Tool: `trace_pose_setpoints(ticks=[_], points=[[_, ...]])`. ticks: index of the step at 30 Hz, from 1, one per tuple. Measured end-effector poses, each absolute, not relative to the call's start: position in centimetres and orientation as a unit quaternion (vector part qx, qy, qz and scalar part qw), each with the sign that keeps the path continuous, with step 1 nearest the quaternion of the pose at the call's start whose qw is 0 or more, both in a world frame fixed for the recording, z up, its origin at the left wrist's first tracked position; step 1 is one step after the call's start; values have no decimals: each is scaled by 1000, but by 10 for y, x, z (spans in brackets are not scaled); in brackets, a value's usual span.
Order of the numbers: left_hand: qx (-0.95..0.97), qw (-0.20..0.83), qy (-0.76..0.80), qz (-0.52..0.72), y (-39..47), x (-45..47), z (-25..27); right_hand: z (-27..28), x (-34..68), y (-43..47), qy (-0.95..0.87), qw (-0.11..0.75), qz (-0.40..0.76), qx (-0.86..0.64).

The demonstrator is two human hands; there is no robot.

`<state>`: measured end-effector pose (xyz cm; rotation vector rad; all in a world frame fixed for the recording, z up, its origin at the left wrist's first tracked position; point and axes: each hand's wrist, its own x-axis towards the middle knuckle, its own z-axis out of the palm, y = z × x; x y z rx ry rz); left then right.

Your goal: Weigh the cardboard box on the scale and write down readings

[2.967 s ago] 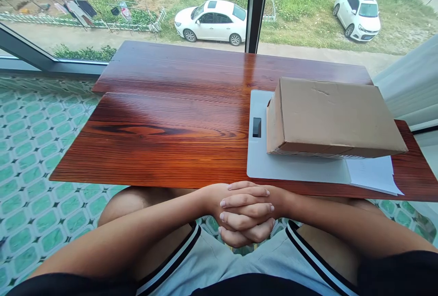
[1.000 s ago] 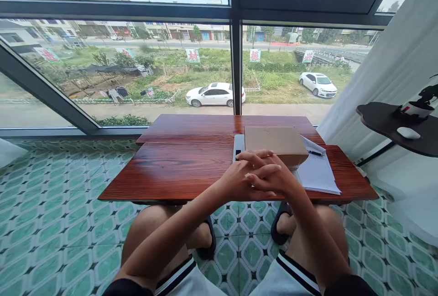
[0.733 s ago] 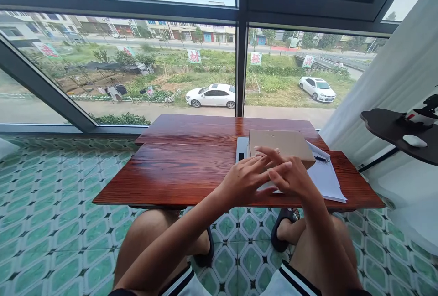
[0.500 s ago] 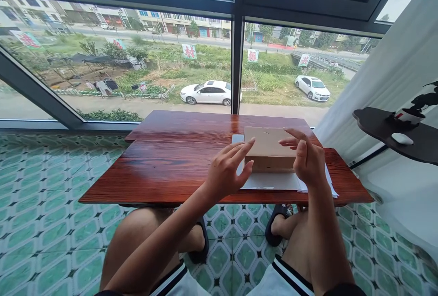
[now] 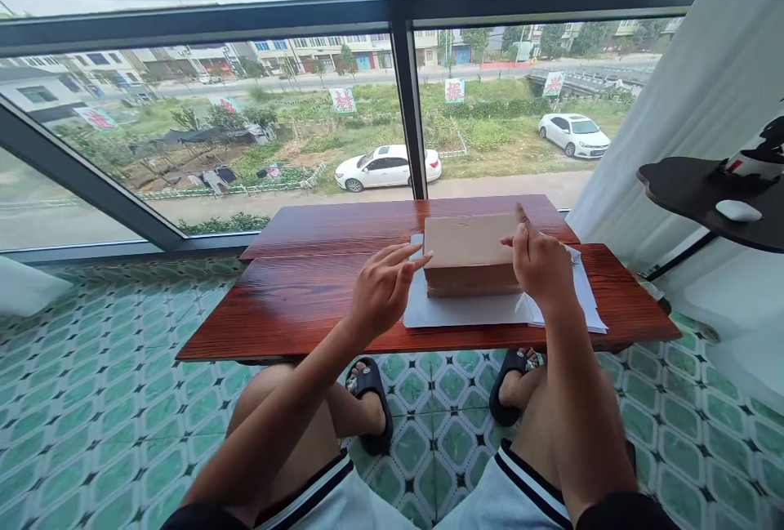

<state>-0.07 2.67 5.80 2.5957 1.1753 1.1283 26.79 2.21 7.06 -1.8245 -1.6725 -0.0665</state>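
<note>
A closed brown cardboard box (image 5: 469, 242) lies on a flat pale board or sheet (image 5: 453, 314) on the reddish wooden table. My left hand (image 5: 383, 287) hovers at the box's left side, fingers stretched to the right, holding nothing. Its fingertips overlap the box's left edge in view; I cannot tell whether they touch it. Over the box's right end is my right hand (image 5: 544, 265), with the index finger pointing up and away and the others partly bent. Nothing shows in it. It hides the box's right end. White papers (image 5: 586, 295) lie to the right.
The wooden table (image 5: 294, 293) stands against large windows. At the right, a dark shelf (image 5: 686, 187) carries a plant pot (image 5: 753, 164) and a white rounded object (image 5: 738, 211) beside a white curtain (image 5: 655, 122). My knees and sandals are below the table's front edge.
My view has shifted, moving the table slightly right in the picture. My left hand has drawn left from the box, and the right index finger is raised more. The box stays on the board.
</note>
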Motion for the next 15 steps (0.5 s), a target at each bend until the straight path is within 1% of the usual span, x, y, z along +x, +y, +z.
trace_pose_setpoints(ticks=[3, 9, 12, 15], points=[[814, 71, 423, 391, 44, 1, 57, 69, 277, 23, -628, 319, -27, -709], [730, 195, 494, 431, 73, 3, 35, 55, 299, 33, -600, 303, -57, -738], [688, 263, 516, 438, 83, 3, 18, 50, 303, 37, -571, 297, -18, -765], [665, 320, 511, 441, 84, 7, 6, 49, 302, 38, -561, 263, 30, -785]])
